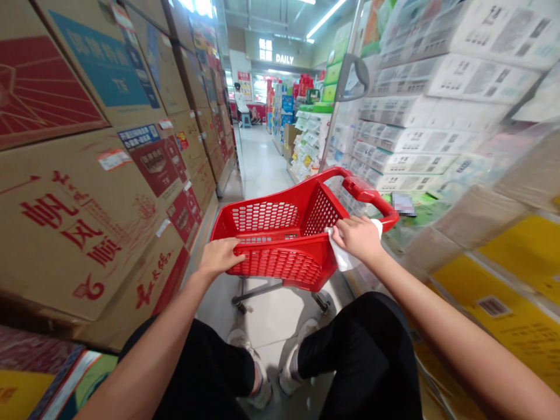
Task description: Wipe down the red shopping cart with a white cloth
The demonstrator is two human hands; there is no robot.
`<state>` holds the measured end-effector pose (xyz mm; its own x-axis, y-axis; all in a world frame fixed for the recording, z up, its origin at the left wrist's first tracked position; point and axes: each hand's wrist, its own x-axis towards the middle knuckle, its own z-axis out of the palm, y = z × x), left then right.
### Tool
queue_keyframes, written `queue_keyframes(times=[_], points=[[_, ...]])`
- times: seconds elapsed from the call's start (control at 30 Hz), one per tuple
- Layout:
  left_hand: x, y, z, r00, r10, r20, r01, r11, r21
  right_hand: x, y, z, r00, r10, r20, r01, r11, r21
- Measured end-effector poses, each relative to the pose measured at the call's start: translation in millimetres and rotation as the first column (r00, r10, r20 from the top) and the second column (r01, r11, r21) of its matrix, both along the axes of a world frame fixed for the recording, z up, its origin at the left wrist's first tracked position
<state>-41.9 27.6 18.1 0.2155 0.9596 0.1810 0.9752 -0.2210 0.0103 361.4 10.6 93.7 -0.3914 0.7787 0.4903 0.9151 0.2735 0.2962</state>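
Note:
A red plastic shopping cart [280, 262] with perforated basket walls stands sideways in front of me, its handle [371, 201] toward the right. My left hand [220, 256] grips the basket's near rim at the left end, thumb outside and fingertips over the top. At the handle end, my right hand [361, 238] is closed on a white cloth or tissue [345, 258], which lies against the cart's near corner. Part of the cloth hangs below the hand, and another bit shows beyond it. The basket's visible inside shows only red plastic.
Stacked cartons [83, 216] rise along the left. White wrapped paper packs [406, 140] and yellow packages [490, 291] are piled on the right. A glass gate panel with a grey handle [355, 76] stands beyond the cart. Farther back are shelves and a person [241, 104].

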Motion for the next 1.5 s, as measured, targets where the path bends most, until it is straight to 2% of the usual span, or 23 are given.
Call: queue_keyframes(times=[0.1,0.2,0.3,0.37,0.47,0.53,0.6,0.67,0.8,0.93,1.17,1.37,1.43,1.5], points=[[-10,5,3.9,0.998,-0.049,-0.041,0.05,0.998,0.024,-2,-8,4.0,1.0,0.015,-0.004,-0.015,0.999,-0.035],[-18,10,11.3,0.997,-0.04,-0.068,0.041,0.999,0.013,-11,-19,4.5,0.998,0.062,-0.004,-0.062,0.997,-0.054],[-11,6,22.3,0.998,-0.006,-0.063,0.007,1.0,0.022,-27,-27,2.1,0.996,0.083,-0.01,-0.084,0.995,-0.06],[11,-3,30.4,0.999,-0.025,-0.046,0.027,0.999,0.043,-40,-30,1.0,0.997,0.079,-0.01,-0.08,0.993,-0.081],[65,-20,38.2,0.982,-0.19,0.017,0.188,0.979,0.08,-59,-31,2.7,0.995,0.097,-0.007,-0.097,0.988,-0.12],[104,-28,37.1,0.91,-0.352,0.22,0.324,0.934,0.152,-67,-30,5.9,0.994,0.11,-0.015,-0.112,0.984,-0.14],[132,-30,31.1,0.846,-0.368,0.387,0.304,0.927,0.219,-70,-28,10.2,0.993,0.117,-0.025,-0.12,0.98,-0.162],[144,-26,22.8,0.804,-0.332,0.493,0.244,0.941,0.237,-66,-26,15.4,0.994,0.112,-0.017,-0.113,0.976,-0.186],[135,-10,10.3,0.747,-0.329,0.578,0.242,0.944,0.224,-43,-23,28.6,0.991,0.126,0.048,-0.114,0.974,-0.198],[120,8,7.6,0.713,-0.306,0.631,0.232,0.952,0.199,-22,-19,40.7,0.976,0.187,0.11,-0.164,0.969,-0.187],[102,40,9.8,0.723,-0.244,0.646,0.221,0.968,0.118,-24,-11,49.0,0.974,0.19,0.126,-0.161,0.964,-0.21],[85,56,12.4,0.803,-0.179,0.569,0.162,0.983,0.081,-16,-17,65.2,0.985,0.171,-0.037,-0.175,0.962,-0.211],[82,62,14.5,0.821,-0.144,0.553,0.128,0.99,0.066,-11,-18,69.9,0.969,0.198,-0.149,-0.226,0.953,-0.202],[80,67,17.0,0.834,-0.098,0.542,0.083,0.995,0.052,-8,-17,72.5,0.916,0.229,-0.33,-0.301,0.935,-0.187]])
